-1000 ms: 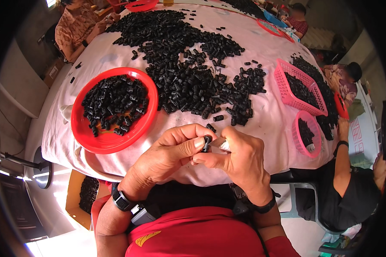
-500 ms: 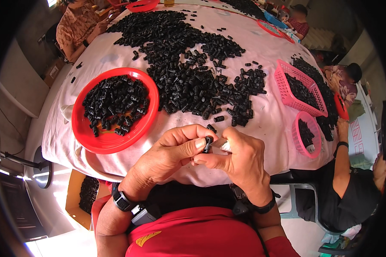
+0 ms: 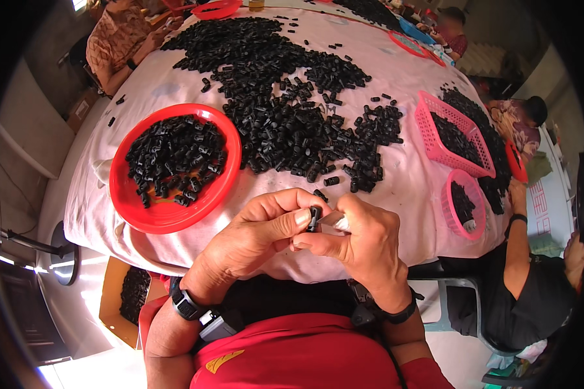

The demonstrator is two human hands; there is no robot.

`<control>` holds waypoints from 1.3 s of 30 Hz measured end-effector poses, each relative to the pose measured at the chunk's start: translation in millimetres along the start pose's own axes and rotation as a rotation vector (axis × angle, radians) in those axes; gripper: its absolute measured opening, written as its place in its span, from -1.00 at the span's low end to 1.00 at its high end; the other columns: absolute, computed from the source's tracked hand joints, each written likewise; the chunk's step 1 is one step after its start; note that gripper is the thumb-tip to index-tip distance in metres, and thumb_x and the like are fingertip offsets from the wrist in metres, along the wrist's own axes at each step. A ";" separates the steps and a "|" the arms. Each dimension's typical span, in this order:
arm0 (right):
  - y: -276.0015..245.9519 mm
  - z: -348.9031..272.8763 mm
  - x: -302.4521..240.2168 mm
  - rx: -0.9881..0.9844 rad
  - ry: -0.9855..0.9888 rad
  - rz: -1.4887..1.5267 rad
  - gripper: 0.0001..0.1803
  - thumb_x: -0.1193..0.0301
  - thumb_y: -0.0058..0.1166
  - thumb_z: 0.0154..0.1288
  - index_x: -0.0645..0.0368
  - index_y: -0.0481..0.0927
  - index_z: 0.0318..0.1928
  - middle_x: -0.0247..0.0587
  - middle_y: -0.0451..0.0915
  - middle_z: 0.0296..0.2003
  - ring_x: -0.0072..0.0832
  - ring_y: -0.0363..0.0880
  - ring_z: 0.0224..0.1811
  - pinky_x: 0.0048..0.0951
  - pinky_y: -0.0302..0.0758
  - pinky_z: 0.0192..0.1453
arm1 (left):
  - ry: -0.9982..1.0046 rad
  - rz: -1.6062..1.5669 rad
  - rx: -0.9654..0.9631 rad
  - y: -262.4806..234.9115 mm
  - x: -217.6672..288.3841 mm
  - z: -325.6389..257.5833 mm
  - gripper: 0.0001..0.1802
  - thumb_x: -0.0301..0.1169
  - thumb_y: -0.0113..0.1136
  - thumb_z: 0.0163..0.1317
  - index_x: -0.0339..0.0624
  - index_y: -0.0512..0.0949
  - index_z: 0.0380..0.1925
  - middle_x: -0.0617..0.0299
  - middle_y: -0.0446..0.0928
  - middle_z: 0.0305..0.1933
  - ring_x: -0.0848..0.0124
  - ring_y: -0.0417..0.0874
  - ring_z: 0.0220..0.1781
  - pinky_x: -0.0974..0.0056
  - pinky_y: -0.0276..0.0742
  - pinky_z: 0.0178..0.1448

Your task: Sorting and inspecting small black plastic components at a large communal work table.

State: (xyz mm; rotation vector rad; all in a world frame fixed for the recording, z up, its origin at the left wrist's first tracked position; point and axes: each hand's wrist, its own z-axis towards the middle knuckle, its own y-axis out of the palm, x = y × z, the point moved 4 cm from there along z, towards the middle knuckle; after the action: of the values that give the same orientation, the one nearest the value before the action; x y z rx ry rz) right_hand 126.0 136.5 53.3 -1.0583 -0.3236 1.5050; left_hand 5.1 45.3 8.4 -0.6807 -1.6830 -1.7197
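Observation:
Over the near edge of the cloth-covered table, my left hand [image 3: 263, 227] pinches a small black plastic cylinder [image 3: 314, 219] between thumb and fingers. My right hand [image 3: 373, 236] is closed on a small knife [image 3: 333, 219], its thin blade pointing at the cylinder; something white is wrapped near its grip. The right thumb reaches under the cylinder, close to the left fingertips. Whether the blade touches the piece is too small to tell. Beyond both hands spreads a large pile of similar black cylinders [image 3: 272, 133]. To the left a round red tray [image 3: 121, 194] holds more of them.
A pink rectangular basket [image 3: 428, 146] and a round pink basket [image 3: 449, 206], both with black pieces, stand at the right. A cardboard box [image 3: 113, 305] of black pieces sits on the floor at lower left. Co-workers sit around the table, one close by at right [image 3: 532, 292].
Both hands keep nearly the same place and grip. The blade and the black cylinder have shifted only slightly against each other.

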 end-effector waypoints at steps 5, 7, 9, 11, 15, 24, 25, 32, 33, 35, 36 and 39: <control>1.4 0.8 1.7 -0.037 0.034 -0.022 -0.35 -0.17 0.36 -0.03 0.19 0.43 -0.50 -0.15 0.55 -0.64 -0.28 0.59 -0.63 -0.35 0.45 -0.56 | -0.005 -0.005 0.024 -1.7 -1.7 0.8 -0.71 -0.33 0.13 0.41 -0.25 0.56 0.03 0.26 0.61 -0.02 0.62 0.47 -0.22 0.49 0.38 -0.13; 2.3 0.9 2.2 -0.050 0.043 -0.023 -0.36 -0.16 0.36 -0.01 0.19 0.44 -0.50 -0.15 0.56 -0.63 -0.28 0.60 -0.62 -0.36 0.46 -0.55 | -0.024 -0.013 0.013 -1.4 -0.9 0.4 -0.71 -0.33 0.13 0.42 -0.26 0.56 0.02 0.28 0.61 -0.05 0.62 0.47 -0.22 0.48 0.39 -0.13; 6.0 0.1 3.1 -0.035 0.023 0.028 -0.39 -0.14 0.34 0.05 0.20 0.46 -0.49 -0.14 0.58 -0.61 -0.28 0.62 -0.60 -0.38 0.48 -0.54 | -0.015 -0.004 0.007 -3.1 -1.3 1.0 -0.71 -0.32 0.12 0.42 -0.26 0.56 0.02 0.30 0.60 -0.08 0.62 0.48 -0.22 0.48 0.39 -0.13; 4.4 0.2 1.7 -0.049 0.011 0.023 -0.41 -0.11 0.34 0.06 0.20 0.47 -0.48 -0.15 0.60 -0.60 -0.28 0.63 -0.59 -0.38 0.49 -0.53 | -0.004 0.005 0.002 -2.1 -0.3 0.5 -0.71 -0.32 0.12 0.42 -0.26 0.56 0.01 0.32 0.60 -0.10 0.62 0.48 -0.21 0.48 0.39 -0.13; -1.1 1.4 -4.4 0.068 -0.097 0.130 -0.51 0.05 0.41 0.09 0.21 0.49 -0.44 -0.20 0.62 -0.59 -0.38 0.64 -0.61 -0.43 0.48 -0.55 | -0.006 -0.056 0.005 1.8 3.1 -0.5 -0.70 -0.31 0.11 0.42 -0.26 0.54 0.03 0.37 0.57 -0.16 0.61 0.51 -0.20 0.47 0.42 -0.11; 0.1 -2.9 -11.9 0.136 -0.004 0.215 -0.70 0.31 0.42 0.09 0.13 0.55 -0.29 -0.30 0.61 -0.55 -0.43 0.64 -0.59 -0.45 0.49 -0.56 | 0.025 -0.024 0.024 -2.5 7.0 -0.7 -0.72 -0.33 0.07 0.44 -0.23 0.52 0.04 0.33 0.57 -0.16 0.58 0.57 -0.16 0.42 0.49 -0.06; -0.9 -1.7 -12.2 0.136 -0.006 0.213 -0.70 0.31 0.42 0.09 0.13 0.55 -0.29 -0.30 0.61 -0.55 -0.43 0.64 -0.59 -0.45 0.49 -0.56 | 0.039 -0.017 0.025 -3.6 6.8 0.1 -0.72 -0.35 0.05 0.45 -0.27 0.50 0.04 0.26 0.58 -0.16 0.52 0.63 -0.14 0.38 0.53 -0.04; -4.1 0.6 -12.1 0.180 -0.121 0.155 -0.77 0.42 0.37 0.12 0.15 0.62 -0.23 -0.25 0.63 -0.51 -0.40 0.65 -0.57 -0.44 0.51 -0.54 | 0.041 0.001 0.028 -6.3 8.3 0.5 -0.69 -0.24 0.05 0.46 -0.20 0.54 0.03 0.36 0.57 -0.11 0.61 0.53 -0.23 0.47 0.49 -0.09; -4.7 0.9 -12.3 0.184 -0.134 0.165 -0.78 0.44 0.36 0.13 0.15 0.63 -0.21 -0.25 0.64 -0.50 -0.39 0.65 -0.57 -0.43 0.52 -0.54 | 0.028 0.008 0.047 -6.1 8.9 0.2 -0.67 -0.22 0.04 0.47 -0.22 0.54 0.03 0.34 0.57 -0.11 0.60 0.53 -0.23 0.47 0.49 -0.09; -4.7 0.6 -11.4 0.167 -0.118 0.194 -0.77 0.46 0.34 0.13 0.16 0.63 -0.19 -0.23 0.65 -0.49 -0.39 0.66 -0.56 -0.44 0.53 -0.52 | 0.016 0.012 0.067 -7.7 9.5 -0.5 -0.65 -0.20 0.03 0.47 -0.24 0.54 0.03 0.33 0.57 -0.12 0.59 0.54 -0.23 0.46 0.50 -0.08; -4.2 0.4 -10.4 0.151 -0.103 0.223 -0.77 0.48 0.33 0.14 0.16 0.63 -0.17 -0.22 0.65 -0.48 -0.38 0.67 -0.55 -0.46 0.55 -0.50 | -0.017 0.003 0.038 -8.8 8.8 -1.3 -0.62 -0.20 0.05 0.46 -0.27 0.52 0.05 0.28 0.57 -0.11 0.55 0.55 -0.21 0.43 0.49 -0.08; -2.6 -0.9 -6.3 0.108 -0.052 0.338 -0.75 0.51 0.30 0.17 0.19 0.62 -0.11 -0.17 0.68 -0.42 -0.45 0.70 -0.51 -0.48 0.56 -0.48 | -0.048 -0.012 0.032 -9.4 8.0 -3.9 -0.60 -0.22 0.06 0.44 -0.31 0.50 0.08 0.24 0.57 -0.10 0.50 0.56 -0.19 0.39 0.49 -0.07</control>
State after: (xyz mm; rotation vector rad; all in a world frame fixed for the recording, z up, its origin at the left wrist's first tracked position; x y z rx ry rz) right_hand 127.6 131.1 57.4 -1.0244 -0.1001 1.8317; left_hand -6.9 40.7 7.8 -0.7030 -1.7472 -1.6936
